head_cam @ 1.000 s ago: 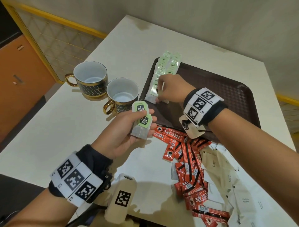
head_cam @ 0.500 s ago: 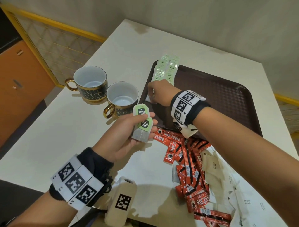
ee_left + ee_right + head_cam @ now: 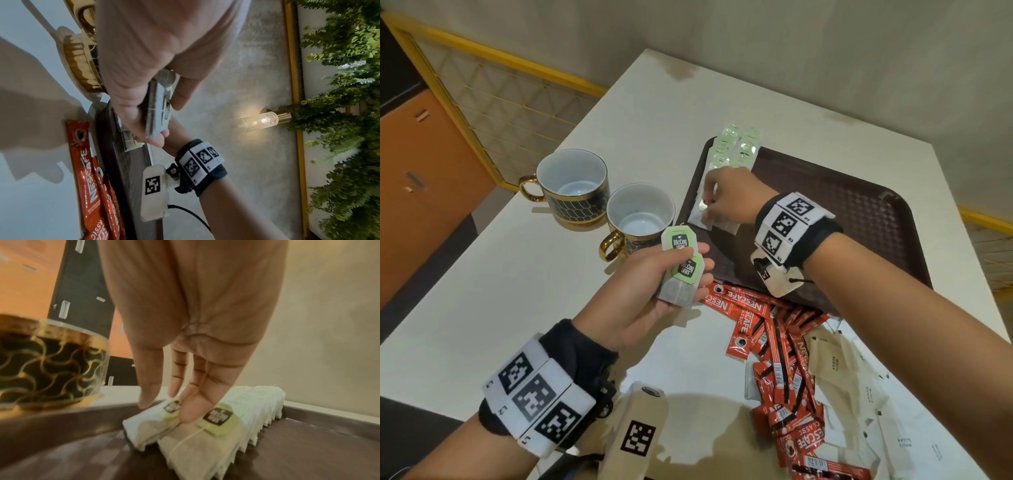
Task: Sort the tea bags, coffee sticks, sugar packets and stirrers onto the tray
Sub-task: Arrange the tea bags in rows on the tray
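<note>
Left of centre on the tray (image 3: 859,212), the right hand (image 3: 726,195) presses straight fingers on the tea bags (image 3: 216,426); the left hand (image 3: 640,291) pinches spare bags (image 3: 681,274). Lifting carelessly could drag tags and tumble the row.

Left hand (image 3: 643,291) grips tea bags (image 3: 681,270); right hand (image 3: 726,198) ahead touches bags on the tray (image 3: 859,205); coffee sticks (image 3: 774,342) between wrists.

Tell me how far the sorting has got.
Done: two rows of tea bags lie along the tray edge, the right hand touching the nearest ones. In hand: the left hand holds more tea bags. Left: coffee sticks and sugar packets on the table; no stirrers visible.
</note>
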A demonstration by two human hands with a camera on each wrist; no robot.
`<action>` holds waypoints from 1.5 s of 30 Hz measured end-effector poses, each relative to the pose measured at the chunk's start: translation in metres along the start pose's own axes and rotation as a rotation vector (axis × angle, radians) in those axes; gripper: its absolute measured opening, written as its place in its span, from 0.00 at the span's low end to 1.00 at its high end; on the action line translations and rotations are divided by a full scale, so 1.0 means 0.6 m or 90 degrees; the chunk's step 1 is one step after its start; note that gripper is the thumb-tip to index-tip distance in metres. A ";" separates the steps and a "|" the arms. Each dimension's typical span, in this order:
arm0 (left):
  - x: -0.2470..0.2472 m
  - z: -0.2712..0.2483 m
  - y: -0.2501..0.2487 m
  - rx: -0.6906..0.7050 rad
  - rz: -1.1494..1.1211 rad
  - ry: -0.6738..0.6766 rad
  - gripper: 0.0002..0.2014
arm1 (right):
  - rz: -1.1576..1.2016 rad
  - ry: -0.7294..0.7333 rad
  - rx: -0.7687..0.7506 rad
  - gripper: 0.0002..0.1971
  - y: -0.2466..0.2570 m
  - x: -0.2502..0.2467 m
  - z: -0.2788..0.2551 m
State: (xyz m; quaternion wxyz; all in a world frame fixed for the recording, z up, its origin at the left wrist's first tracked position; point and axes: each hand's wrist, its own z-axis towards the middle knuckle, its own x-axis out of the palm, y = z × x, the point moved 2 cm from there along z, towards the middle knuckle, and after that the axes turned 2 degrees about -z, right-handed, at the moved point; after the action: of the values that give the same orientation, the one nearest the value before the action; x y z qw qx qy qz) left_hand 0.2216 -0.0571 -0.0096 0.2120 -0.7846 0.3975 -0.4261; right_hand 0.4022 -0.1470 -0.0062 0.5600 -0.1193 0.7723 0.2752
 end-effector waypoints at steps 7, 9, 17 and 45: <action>0.000 0.000 -0.005 0.008 -0.011 0.004 0.14 | 0.277 -0.122 0.195 0.14 -0.052 -0.010 -0.042; -0.001 0.001 -0.006 0.008 -0.016 0.000 0.13 | 0.234 -0.075 0.198 0.07 -0.053 -0.003 -0.051; 0.005 0.001 -0.007 0.004 -0.031 -0.005 0.13 | 0.119 -0.102 0.252 0.07 -0.068 -0.004 -0.038; 0.030 0.008 0.004 0.029 0.098 0.117 0.16 | 0.465 -0.167 -0.001 0.09 -0.025 -0.119 -0.217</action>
State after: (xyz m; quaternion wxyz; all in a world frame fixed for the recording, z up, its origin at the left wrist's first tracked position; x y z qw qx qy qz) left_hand 0.2303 -0.0732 -0.0050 0.2246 -0.7044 0.4644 -0.4875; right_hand 0.3303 -0.2408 0.0846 0.5191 0.1992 0.6854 0.4702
